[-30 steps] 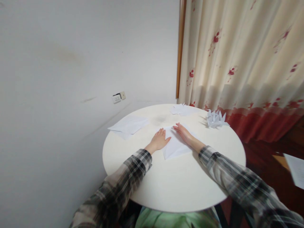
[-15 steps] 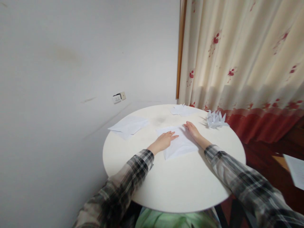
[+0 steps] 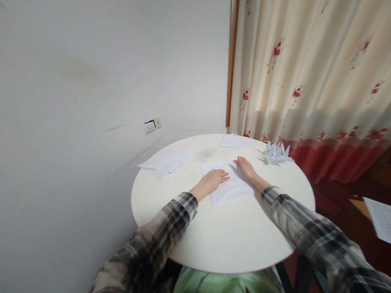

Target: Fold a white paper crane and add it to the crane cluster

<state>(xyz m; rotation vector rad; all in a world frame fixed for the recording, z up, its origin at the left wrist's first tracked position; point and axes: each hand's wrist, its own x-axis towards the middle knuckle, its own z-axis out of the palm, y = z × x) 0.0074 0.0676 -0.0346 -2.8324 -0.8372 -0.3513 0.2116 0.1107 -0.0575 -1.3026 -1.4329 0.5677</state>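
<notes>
A white sheet of paper (image 3: pixel 231 190) lies on the round white table (image 3: pixel 232 240) in front of me. My left hand (image 3: pixel 214 180) rests flat on its middle, palm down, with the fingers stretched out to the right. At the sheet's far right corner is my right hand (image 3: pixel 246 167), turned on its side. Its fingers are loosely extended and touch the paper's edge; no firm grip shows. Part of the sheet is hidden under both hands.
More white paper (image 3: pixel 168 160) lies at the table's left. Another few pieces of paper (image 3: pixel 233 141) are at the far edge. A cluster of folded paper shapes (image 3: pixel 276 154) stands at the right. Behind are a wall socket (image 3: pixel 149 127) and a curtain (image 3: pixel 305 73).
My left hand's fingers have drawn slightly closer together on the paper. My right hand has barely shifted at the corner. The sheet keeps its place.
</notes>
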